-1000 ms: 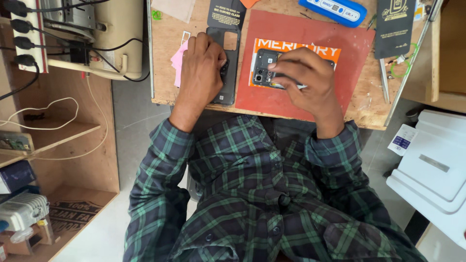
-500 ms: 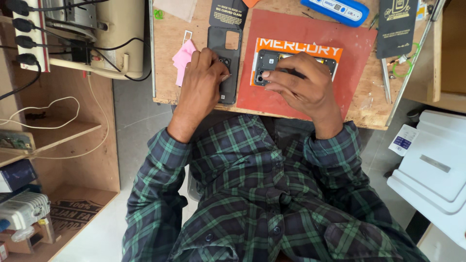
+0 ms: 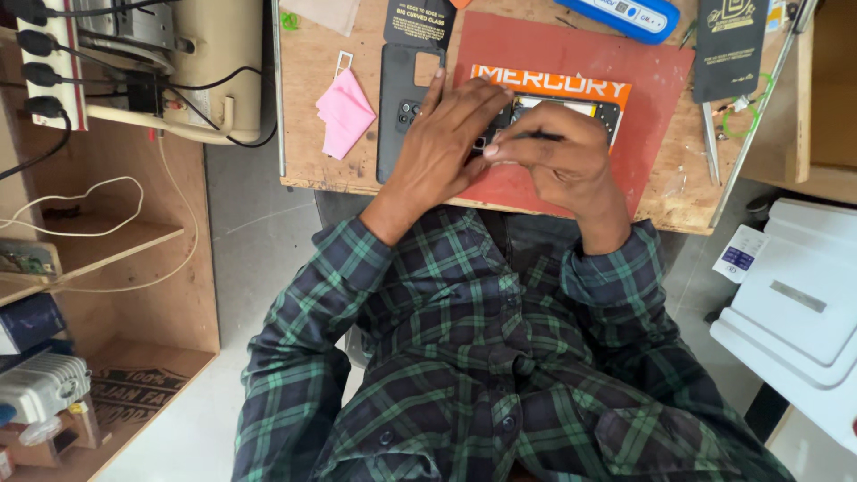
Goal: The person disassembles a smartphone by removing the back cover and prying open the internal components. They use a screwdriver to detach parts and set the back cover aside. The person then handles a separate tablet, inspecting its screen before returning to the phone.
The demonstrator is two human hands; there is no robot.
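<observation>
An opened dark phone [image 3: 580, 112] lies on a red mat [image 3: 656, 85] on the wooden bench. My left hand [image 3: 437, 147] lies across a black phone back cover [image 3: 400, 98], its straight fingers pressing down on the left end of the opened phone. My right hand [image 3: 558, 165] is closed around a thin dark tool [image 3: 536, 136], whose tip points left into the phone beside my left fingertips. My hands hide most of the phone's lower half.
On the bench [image 3: 308, 170] are a pink cloth [image 3: 344, 112], a blue device [image 3: 625, 13], a black packet [image 3: 732, 45] and tweezers [image 3: 711, 143]. A beige machine [image 3: 210, 67] and power strip [image 3: 49, 62] stand left. A white box [image 3: 794, 308] sits right.
My left hand has slid right off the pink cloth and back cover, and its fingers now rest on the phone. My right hand has shifted slightly down with the tool.
</observation>
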